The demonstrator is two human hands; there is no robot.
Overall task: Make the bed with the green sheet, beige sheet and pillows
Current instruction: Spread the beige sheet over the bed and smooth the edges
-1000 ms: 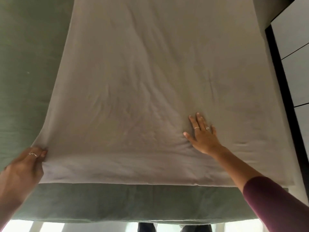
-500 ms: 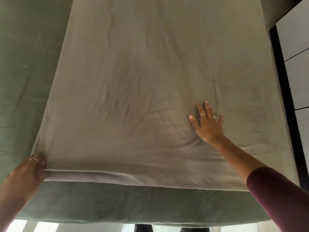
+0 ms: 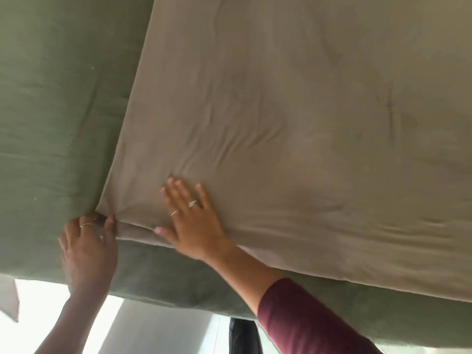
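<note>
Head view, grip entry: your left hand [image 3: 88, 247] pinches the near left corner of the beige sheet [image 3: 293, 129], while your right hand [image 3: 194, 223] lies flat and released, fingers straight, pressing the cloth just beside that corner. Beige sheet: spread over the green sheet [image 3: 53, 103] on the bed, creased near your hands; likely light, limp and prone to sliding, so take hold at corners and hem.

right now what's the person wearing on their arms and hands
The right hand wears two thin rings, and a maroon sleeve covers that arm from mid-forearm up. The left hand wears one thin ring; its forearm is bare as far as the frame shows.
</note>
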